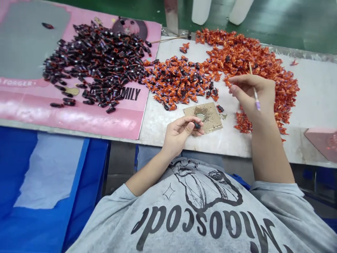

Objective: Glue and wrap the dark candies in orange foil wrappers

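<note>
Head view shows your left hand (177, 135) pinching a black piece (196, 124) and your right hand (262, 92), at two o'clock from it, holding a thin stick (257, 104) and apparently an orange piece (227, 82), so pairing seems in hand, next needing careful alignment.

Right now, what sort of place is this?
Likely a hand-assembly or sorting bench in a workshop: a heap of small black pieces on a pink printed mat, a heap of orange pieces on the white tabletop, and a thin stick in the right hand.
</note>
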### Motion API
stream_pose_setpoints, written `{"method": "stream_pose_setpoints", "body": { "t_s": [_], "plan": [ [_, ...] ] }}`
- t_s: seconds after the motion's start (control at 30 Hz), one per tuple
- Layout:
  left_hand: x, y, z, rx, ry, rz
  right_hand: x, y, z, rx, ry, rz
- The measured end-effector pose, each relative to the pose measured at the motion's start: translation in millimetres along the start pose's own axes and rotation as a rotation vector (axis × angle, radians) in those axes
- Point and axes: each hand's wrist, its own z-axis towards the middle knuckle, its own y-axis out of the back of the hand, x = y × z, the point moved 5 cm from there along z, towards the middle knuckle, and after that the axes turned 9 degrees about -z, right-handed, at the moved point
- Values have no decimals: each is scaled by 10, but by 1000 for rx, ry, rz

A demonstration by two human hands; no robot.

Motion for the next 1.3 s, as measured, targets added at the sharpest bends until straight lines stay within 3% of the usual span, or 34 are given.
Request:
{"method": "stream_pose_setpoints", "body": {
  "t_s": [0.1,0.23,0.37,0.53,0.7,0.8,1.07,1.17,1.3],
  "plan": [
    [-55,-41,6,6,-2,-41,354,-148,-169,87,-4,210],
    [-145,-116,34,30,9,-150,596,-310,-335,81,97,227],
    [-171,-142,41,4,85,-245,684,-396,-405,139,259,155],
    [-176,-58,38,-61,131,-279,766,-382,-410,195,467,-120],
    [-198,-39,17,-76,134,-295,836,-393,-431,245,538,-131],
    [-210,-81,-2,-81,92,-253,855,-379,-446,179,514,-87],
    [-242,-157,-21,-147,-258,-27,904,-394,-552,104,464,-35],
    [-246,-163,-27,-155,-282,0,898,-398,-576,103,419,14],
    [-258,-168,-39,-146,-261,-4,829,-441,-559,188,238,174]
  ]
}}
